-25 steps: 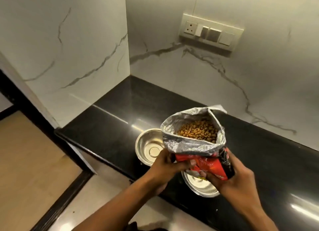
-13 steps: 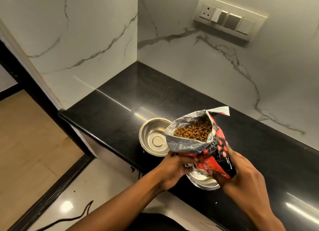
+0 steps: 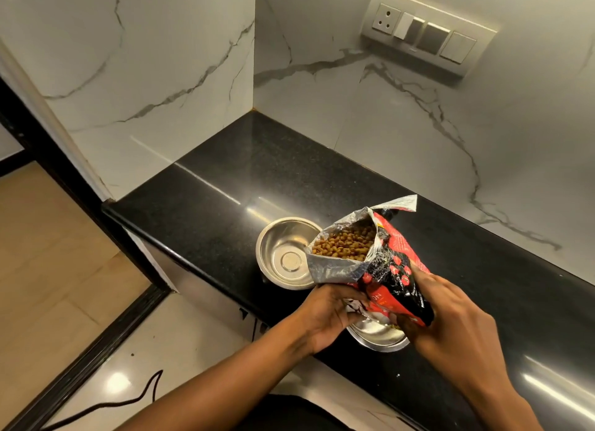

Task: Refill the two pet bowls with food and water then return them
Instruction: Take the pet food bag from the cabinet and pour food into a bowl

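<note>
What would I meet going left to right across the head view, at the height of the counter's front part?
Tan floor → black counter edge → empty steel bowl → open kibble bag, held by both hands → bare black counter. The second bowl, under the bag, is left out.

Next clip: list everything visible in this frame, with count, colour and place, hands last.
Steel bowls: 2, silver; far bowl empty on the counter, near bowl at the counter edge under the bag.
Food bag: 1, red and black, foil-lined, open, held over the near bowl.
Kibble: many, brown, inside the bag.
Counter: 1, black.
Switch panel: 1, white, back wall.
Cable: 1, black, on floor.
Left hand: grips the bag's bottom.
Right hand: grips the bag's side.
</note>
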